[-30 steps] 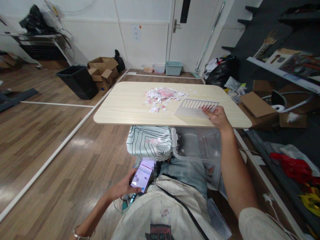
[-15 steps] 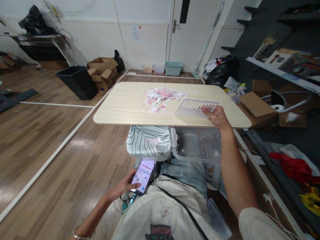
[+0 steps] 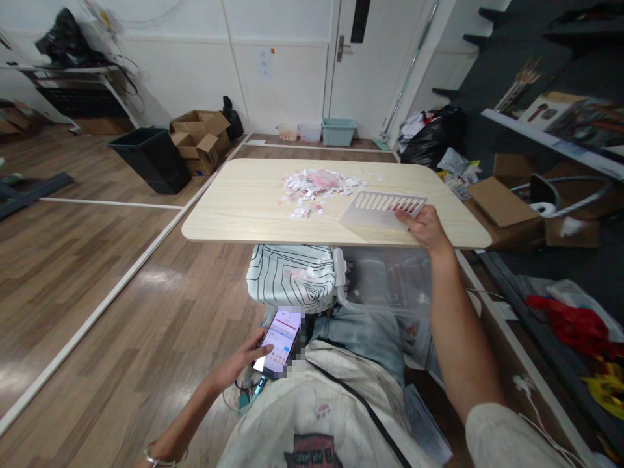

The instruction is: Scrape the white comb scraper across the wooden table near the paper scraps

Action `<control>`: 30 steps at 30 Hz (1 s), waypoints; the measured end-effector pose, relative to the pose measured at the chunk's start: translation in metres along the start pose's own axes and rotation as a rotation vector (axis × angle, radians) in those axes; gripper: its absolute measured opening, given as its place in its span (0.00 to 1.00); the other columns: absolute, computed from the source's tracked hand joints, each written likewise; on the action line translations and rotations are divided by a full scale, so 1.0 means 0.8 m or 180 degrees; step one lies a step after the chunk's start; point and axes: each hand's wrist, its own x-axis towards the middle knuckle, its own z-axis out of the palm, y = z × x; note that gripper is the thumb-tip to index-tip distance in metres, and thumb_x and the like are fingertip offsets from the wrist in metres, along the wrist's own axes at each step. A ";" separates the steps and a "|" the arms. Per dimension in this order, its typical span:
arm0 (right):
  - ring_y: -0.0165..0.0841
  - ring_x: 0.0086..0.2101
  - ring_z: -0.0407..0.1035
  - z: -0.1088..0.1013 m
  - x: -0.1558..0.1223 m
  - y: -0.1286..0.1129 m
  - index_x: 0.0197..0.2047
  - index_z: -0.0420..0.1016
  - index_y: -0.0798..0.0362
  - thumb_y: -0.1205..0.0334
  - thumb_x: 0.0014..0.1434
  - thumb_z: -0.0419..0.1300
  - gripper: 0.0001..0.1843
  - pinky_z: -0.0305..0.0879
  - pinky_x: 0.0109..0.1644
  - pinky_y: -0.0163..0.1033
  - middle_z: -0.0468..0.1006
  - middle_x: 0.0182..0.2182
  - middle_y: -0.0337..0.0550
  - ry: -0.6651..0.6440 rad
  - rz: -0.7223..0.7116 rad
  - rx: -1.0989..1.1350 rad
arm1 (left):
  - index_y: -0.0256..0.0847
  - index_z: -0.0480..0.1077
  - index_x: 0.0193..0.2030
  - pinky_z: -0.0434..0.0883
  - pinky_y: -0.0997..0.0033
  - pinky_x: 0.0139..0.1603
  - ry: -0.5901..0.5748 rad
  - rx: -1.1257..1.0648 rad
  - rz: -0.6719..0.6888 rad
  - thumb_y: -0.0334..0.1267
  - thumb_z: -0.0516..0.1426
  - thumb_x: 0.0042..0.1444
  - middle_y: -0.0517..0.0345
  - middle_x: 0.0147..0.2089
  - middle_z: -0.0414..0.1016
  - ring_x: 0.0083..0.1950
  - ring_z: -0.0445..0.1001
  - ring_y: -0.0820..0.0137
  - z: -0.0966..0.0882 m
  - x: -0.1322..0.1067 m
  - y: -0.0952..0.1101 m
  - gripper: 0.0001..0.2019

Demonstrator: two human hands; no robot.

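My right hand rests at the near right edge of a light wooden table and grips a white slotted plastic scraper that lies flat on the top. A heap of small white and pink paper scraps lies just left of and beyond the scraper. Down by my lap, my left hand holds a lit smartphone, thumb over its screen.
Under the table stand a patterned cushion and a clear plastic bin. A black bin and cardboard boxes sit at the back left. Black bags, boxes and a cluttered shelf crowd the right side.
The phone screen shows a different page and my left thumb has shifted slightly. My right hand and the scraper stay put.
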 end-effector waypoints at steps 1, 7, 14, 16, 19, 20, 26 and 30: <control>0.43 0.40 0.81 0.000 0.000 -0.001 0.36 0.85 0.51 0.33 0.46 0.74 0.29 0.78 0.51 0.46 0.88 0.38 0.47 0.0010 0.0000 0.0002 | 0.44 0.71 0.68 0.60 0.54 0.76 0.0025 0.0009 -0.0017 0.49 0.65 0.62 0.51 0.73 0.72 0.73 0.66 0.49 0.001 0.000 0.001 0.30; 0.43 0.40 0.81 0.001 0.000 -0.002 0.35 0.84 0.51 0.33 0.46 0.74 0.28 0.78 0.50 0.45 0.87 0.37 0.47 0.0032 -0.0010 0.0032 | 0.43 0.68 0.69 0.61 0.48 0.74 -0.0203 0.0099 0.0116 0.43 0.72 0.52 0.46 0.67 0.77 0.71 0.68 0.45 -0.005 0.003 -0.008 0.37; 0.43 0.39 0.82 0.002 0.001 -0.002 0.34 0.84 0.51 0.33 0.45 0.75 0.28 0.78 0.48 0.45 0.87 0.36 0.47 0.0056 -0.0023 0.0033 | 0.45 0.63 0.73 0.61 0.46 0.74 -0.0486 0.0001 0.0200 0.41 0.72 0.52 0.44 0.69 0.74 0.74 0.65 0.44 -0.021 0.007 -0.019 0.42; 0.43 0.39 0.81 0.001 0.001 -0.002 0.34 0.84 0.50 0.33 0.45 0.75 0.28 0.77 0.49 0.45 0.87 0.36 0.47 0.0065 -0.0029 0.0029 | 0.44 0.63 0.73 0.62 0.46 0.73 -0.0524 0.0001 0.0235 0.41 0.72 0.52 0.44 0.69 0.75 0.73 0.65 0.43 -0.022 0.009 -0.020 0.42; 0.42 0.39 0.81 0.001 0.001 -0.001 0.35 0.84 0.51 0.34 0.46 0.74 0.27 0.77 0.49 0.45 0.87 0.36 0.47 0.0048 -0.0023 0.0019 | 0.43 0.66 0.71 0.64 0.47 0.72 -0.0624 -0.0044 0.0260 0.40 0.71 0.53 0.44 0.68 0.75 0.72 0.67 0.44 -0.023 0.011 -0.019 0.39; 0.42 0.39 0.81 0.000 0.001 -0.001 0.35 0.84 0.51 0.34 0.47 0.74 0.27 0.77 0.49 0.44 0.87 0.36 0.47 0.0035 -0.0024 0.0018 | 0.43 0.67 0.70 0.65 0.48 0.71 -0.0631 -0.0067 0.0245 0.40 0.70 0.55 0.44 0.68 0.75 0.72 0.67 0.44 -0.024 0.012 -0.018 0.37; 0.43 0.40 0.81 0.000 0.000 -0.002 0.35 0.84 0.51 0.35 0.48 0.74 0.27 0.77 0.50 0.45 0.87 0.36 0.47 0.0018 -0.0051 0.0010 | 0.43 0.71 0.67 0.64 0.50 0.71 -0.0509 -0.0013 0.0205 0.43 0.66 0.60 0.48 0.67 0.77 0.70 0.69 0.47 -0.023 0.008 -0.008 0.29; 0.43 0.39 0.81 0.000 0.000 -0.002 0.34 0.83 0.50 0.33 0.47 0.74 0.28 0.77 0.50 0.46 0.87 0.34 0.46 0.0009 -0.0034 0.0033 | 0.43 0.74 0.64 0.64 0.51 0.70 -0.0426 0.0021 0.0158 0.43 0.67 0.59 0.50 0.66 0.78 0.68 0.70 0.47 -0.019 0.007 0.000 0.27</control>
